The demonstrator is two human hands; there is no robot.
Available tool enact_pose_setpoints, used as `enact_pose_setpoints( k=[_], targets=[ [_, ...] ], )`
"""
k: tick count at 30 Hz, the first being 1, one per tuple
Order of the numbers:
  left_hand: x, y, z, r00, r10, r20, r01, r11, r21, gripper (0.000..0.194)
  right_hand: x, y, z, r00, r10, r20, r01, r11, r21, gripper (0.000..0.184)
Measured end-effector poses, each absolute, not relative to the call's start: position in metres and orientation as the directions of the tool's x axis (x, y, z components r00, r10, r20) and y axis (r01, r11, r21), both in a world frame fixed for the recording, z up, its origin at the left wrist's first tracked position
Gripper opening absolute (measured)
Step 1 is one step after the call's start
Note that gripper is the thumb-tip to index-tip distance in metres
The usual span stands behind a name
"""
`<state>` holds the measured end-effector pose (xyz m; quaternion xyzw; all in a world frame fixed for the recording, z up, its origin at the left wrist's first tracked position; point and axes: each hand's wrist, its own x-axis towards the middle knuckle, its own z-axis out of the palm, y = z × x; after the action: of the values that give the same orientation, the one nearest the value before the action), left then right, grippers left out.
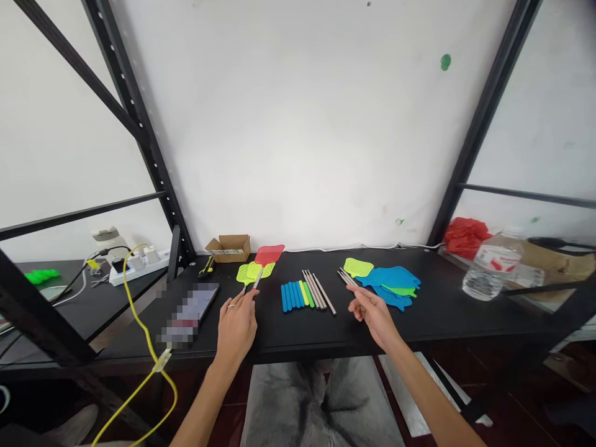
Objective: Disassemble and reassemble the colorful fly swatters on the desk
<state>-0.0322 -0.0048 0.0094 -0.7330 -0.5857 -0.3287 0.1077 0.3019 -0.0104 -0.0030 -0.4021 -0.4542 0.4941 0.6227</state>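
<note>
I face a plain white wall (298, 124), brightest toward its middle and greyer near its edges. High on its right side I see a green blot (446, 61), with a fainter green mark (399, 221) lower down. Black metal framing surrounds me: a left upright (138, 124) dotted with holes, a diagonal brace (79, 65) meeting it, and a right upright (482, 124) leaning inward toward its foot in my view. Before me stretches a black tabletop (288, 332); another dark surface (107, 301) lies to my left. Below, the floor (516, 397) is dark red.
</note>
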Motion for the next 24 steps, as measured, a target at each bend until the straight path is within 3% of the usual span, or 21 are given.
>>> enact_pose_setpoints(
  k=[6,16,21,24],
  targets=[
    [-0.029,-0.004,-0.007,0.159,0.789,0.593,0.974,-0.223,0.035,0.046,0.301,-0.012,-0.001,0.101,0.980,0.170,-0.230,0.189,-0.955,0.054],
    [-0.022,-0.008,-0.004,0.150,0.830,0.537,0.973,-0.221,0.070,0.036,0.302,-0.008,-0.008,0.084,0.973,0.214,-0.132,0.224,-0.966,0.050],
    [-0.007,-0.012,0.002,0.224,0.803,0.553,0.930,-0.346,0.126,0.032,0.295,-0.013,-0.010,0.085,0.946,0.314,0.210,0.291,-0.933,0.040],
    [0.006,-0.013,-0.001,0.301,0.791,0.532,0.880,-0.446,0.165,0.034,0.285,-0.020,-0.007,0.017,0.900,0.435,0.525,0.362,-0.770,0.033]
  ],
)
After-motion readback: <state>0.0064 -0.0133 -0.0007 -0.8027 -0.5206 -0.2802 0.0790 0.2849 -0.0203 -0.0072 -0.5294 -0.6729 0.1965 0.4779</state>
